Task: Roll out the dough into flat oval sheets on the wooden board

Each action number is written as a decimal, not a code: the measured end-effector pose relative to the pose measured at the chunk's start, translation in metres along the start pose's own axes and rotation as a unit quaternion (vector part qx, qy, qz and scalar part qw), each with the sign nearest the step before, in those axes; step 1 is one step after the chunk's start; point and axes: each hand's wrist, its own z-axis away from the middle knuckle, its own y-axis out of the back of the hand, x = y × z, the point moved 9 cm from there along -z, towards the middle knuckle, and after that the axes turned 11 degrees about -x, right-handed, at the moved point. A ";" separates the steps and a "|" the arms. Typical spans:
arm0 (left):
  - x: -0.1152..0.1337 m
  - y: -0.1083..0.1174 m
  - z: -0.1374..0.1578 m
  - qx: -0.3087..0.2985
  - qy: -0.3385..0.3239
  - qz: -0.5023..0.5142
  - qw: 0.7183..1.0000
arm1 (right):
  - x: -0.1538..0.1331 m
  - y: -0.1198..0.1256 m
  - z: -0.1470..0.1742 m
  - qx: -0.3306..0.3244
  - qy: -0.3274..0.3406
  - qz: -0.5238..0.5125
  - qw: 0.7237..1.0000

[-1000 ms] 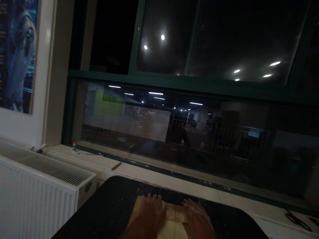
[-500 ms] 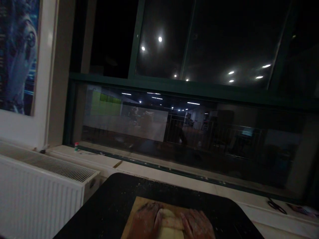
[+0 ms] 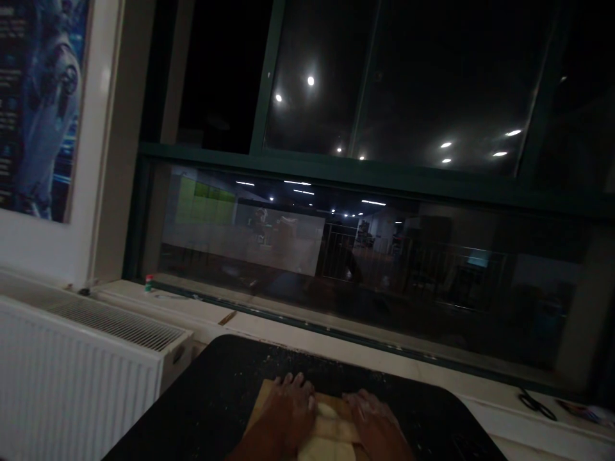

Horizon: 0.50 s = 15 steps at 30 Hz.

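Both my hands lie over the ends of a wooden rolling pin [image 3: 335, 430], whose middle shows between them. My left hand [image 3: 291, 410] presses on its left end, fingers stretched forward and floury. Over the right end lies my right hand [image 3: 375, 419], its fingers also extended and dusted white. Pale dough [image 3: 327, 452] spreads under the pin, and a bit of it shows beyond. A wooden board [image 3: 262, 402] carries it all, partly hidden by my hands. The pin's ends are covered by my hands.
The board sits on a black table [image 3: 202, 397] with scattered flour specks. A white radiator [image 3: 81, 378] stands at left. On the windowsill [image 3: 288, 330] are a small green-and-red bottle [image 3: 148, 283] and black-handled scissors [image 3: 537, 404]. A dark window [image 3: 336, 250] rises behind.
My fingers were curled closer over the pin and now reach out further forward, the left ones past the board's far edge. The view has shifted slightly.
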 end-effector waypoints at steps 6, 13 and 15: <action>-0.011 0.008 -0.021 -0.037 0.031 0.008 0.999 | 0.010 0.015 -0.045 -0.035 -0.050 -0.028 0.998; -0.004 0.013 0.000 0.000 0.129 0.017 0.992 | 0.006 0.023 -0.030 -0.015 -0.024 -0.068 0.997; 0.009 0.012 0.009 0.018 0.102 0.006 0.995 | 0.005 0.019 -0.014 -0.014 -0.022 -0.066 0.997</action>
